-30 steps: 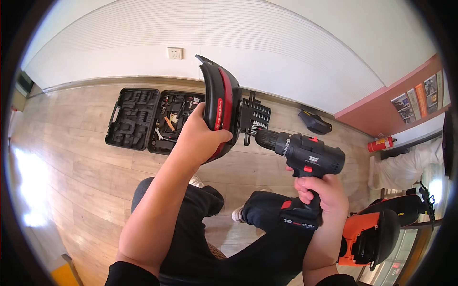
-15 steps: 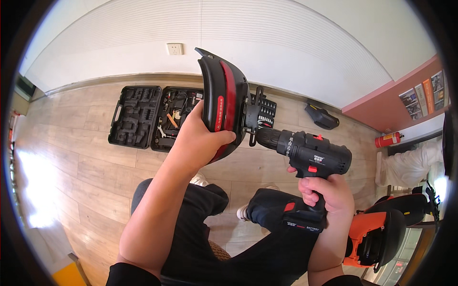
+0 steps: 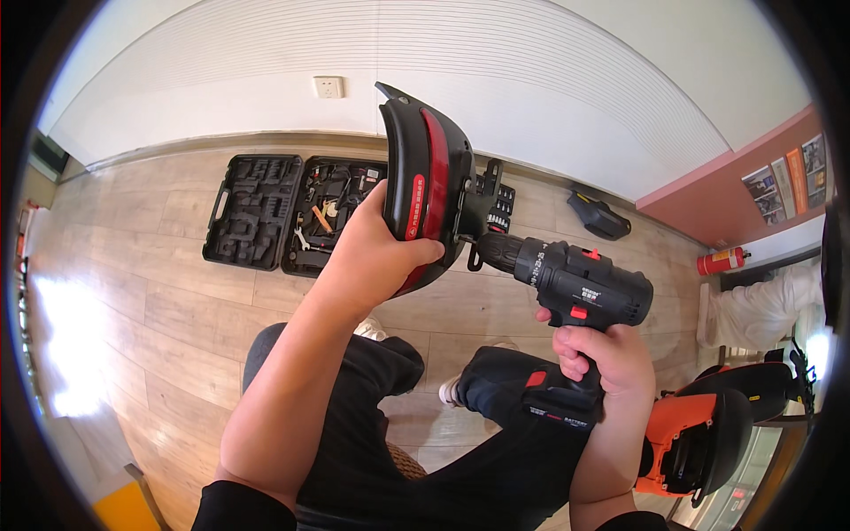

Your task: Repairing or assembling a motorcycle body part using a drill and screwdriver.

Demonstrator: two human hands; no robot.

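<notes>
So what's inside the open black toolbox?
The toolbox holds a silver wrench, an orange stick-like piece and dark pieces too small to name. The left hand covers its lower right part, hiding anything there.

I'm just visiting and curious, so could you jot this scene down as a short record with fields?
Left hand: grips curved black part with red strip
Right hand: holds black cordless drill
Drill aim: toward the black bracket on the part; contact unclear
Floor: open black tool case, socket set
Right side: red fire extinguisher
</notes>
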